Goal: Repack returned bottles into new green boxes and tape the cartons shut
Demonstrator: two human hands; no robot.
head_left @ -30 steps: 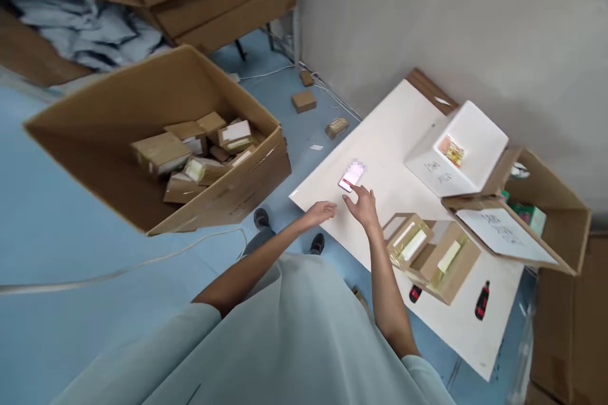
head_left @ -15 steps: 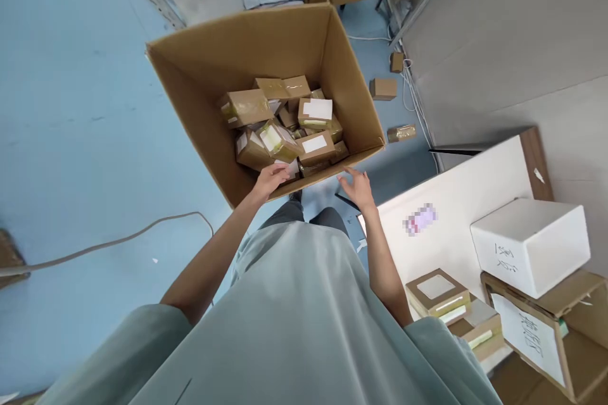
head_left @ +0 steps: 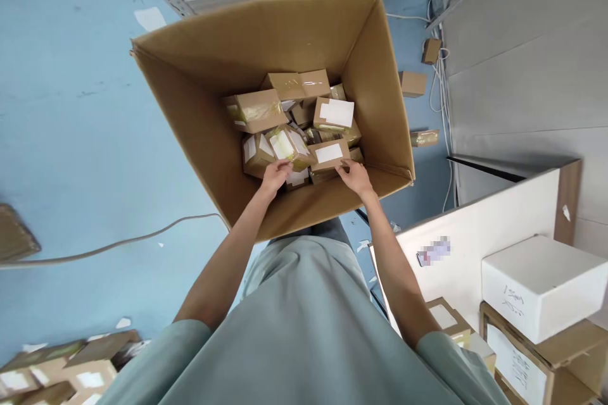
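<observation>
A large open carton (head_left: pixel 304 209) stands in front of my body, holding several small brown boxes. My left hand (head_left: pixel 276 177) is inside it over the near wall, its fingers loosely bent and apart at the lower edge of a taped box (head_left: pixel 284 144) with white labels. My right hand (head_left: pixel 356 177) also reaches over the near wall. Its thumb and fingers are apart by the near right corner of a small box (head_left: pixel 329 152) with a white label; I cannot tell whether they touch it. Behind these lies another white-labelled box (head_left: pixel 334 113) and a longer taped box (head_left: pixel 256 110).
To the right, a white table (head_left: pixel 479 215) bears a phone (head_left: pixel 434 251), a white box (head_left: pixel 544 281) and brown boxes. Small boxes (head_left: pixel 413 83) and cables lie on the floor by the wall. More boxes (head_left: pixel 90 367) sit at lower left; a cable (head_left: pixel 118 243) crosses the floor.
Both hands have moved further into the carton, the right one from outside its near rim to the labelled box. The carton now appears larger and closer to my body.
</observation>
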